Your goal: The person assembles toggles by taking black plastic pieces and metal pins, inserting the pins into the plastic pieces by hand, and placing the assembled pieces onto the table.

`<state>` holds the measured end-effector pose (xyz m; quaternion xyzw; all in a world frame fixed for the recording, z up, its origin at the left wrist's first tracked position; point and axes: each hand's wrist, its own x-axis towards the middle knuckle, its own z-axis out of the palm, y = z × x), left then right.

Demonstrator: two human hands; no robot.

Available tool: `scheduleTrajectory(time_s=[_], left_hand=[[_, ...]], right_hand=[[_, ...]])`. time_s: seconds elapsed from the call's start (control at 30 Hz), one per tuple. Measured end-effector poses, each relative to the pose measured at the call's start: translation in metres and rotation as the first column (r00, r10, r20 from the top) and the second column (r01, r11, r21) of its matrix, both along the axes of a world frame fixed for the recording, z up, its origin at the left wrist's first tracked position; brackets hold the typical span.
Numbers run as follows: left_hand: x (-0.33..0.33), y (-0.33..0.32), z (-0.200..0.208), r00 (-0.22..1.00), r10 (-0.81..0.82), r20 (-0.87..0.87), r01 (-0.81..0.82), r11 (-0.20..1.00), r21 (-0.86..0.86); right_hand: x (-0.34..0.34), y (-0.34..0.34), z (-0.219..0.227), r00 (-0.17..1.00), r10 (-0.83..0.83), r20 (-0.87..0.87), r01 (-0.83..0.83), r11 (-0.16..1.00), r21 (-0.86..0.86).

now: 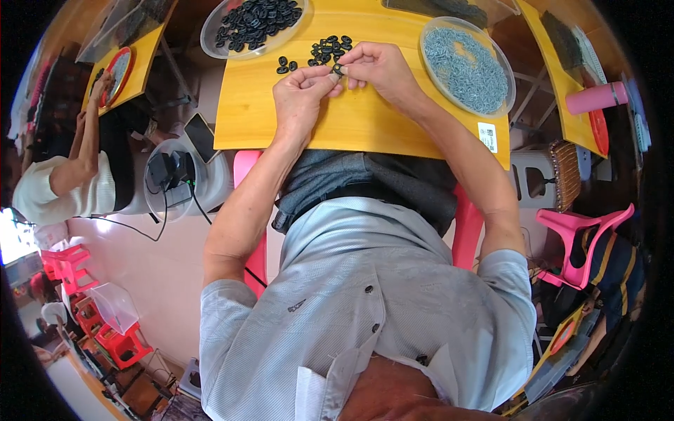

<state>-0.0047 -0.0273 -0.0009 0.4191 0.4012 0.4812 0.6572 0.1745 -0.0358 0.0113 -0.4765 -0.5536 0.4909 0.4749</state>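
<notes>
Over the yellow table, my left hand and my right hand meet fingertip to fingertip. Pinched between them is a small black oval part; a tiny piece at my left fingertips is too small to make out. Just beyond my hands lies a loose cluster of similar black parts, and several more black parts sit by my left hand. A round clear tub at the far left holds many black parts. On the right, another round tub is full of small silvery metal pieces that look like screws.
A white label is stuck near the table's right corner. At the left, a clear round container holds black adapters with cables. Another person works at a table on the left. A pink stool and a pink bottle are at the right.
</notes>
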Motion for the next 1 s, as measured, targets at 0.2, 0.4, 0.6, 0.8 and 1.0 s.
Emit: scheduleTrajectory(time_s=[0.2,0.4,0.6,0.8,1.0], left_hand=[[0.0,0.002,-0.01,0.998,-0.068,0.008,0.067,0.992,0.106],[-0.006,0.006,-0.009,0.891,-0.064,-0.45,0.285,0.85,0.443],[-0.008,0.004,-0.002,0.747,0.216,-0.628,0.384,0.631,0.674],[-0.008,0.005,-0.001,0.716,0.307,-0.628,0.433,0.51,0.743],[-0.015,0.005,-0.007,0.698,0.35,-0.625,0.444,0.473,0.761]], right_hand=[[0.004,0.0,0.005,1.0,0.019,-0.009,-0.019,1.0,-0.023],[0.016,0.003,0.013,0.989,0.145,0.019,-0.143,0.986,-0.087],[0.011,0.006,0.009,0.982,0.17,0.08,-0.162,0.982,-0.101],[0.004,0.001,0.003,0.989,0.084,0.119,-0.076,0.995,-0.067],[-0.006,-0.005,0.004,0.988,0.016,0.156,-0.003,0.996,-0.089]])
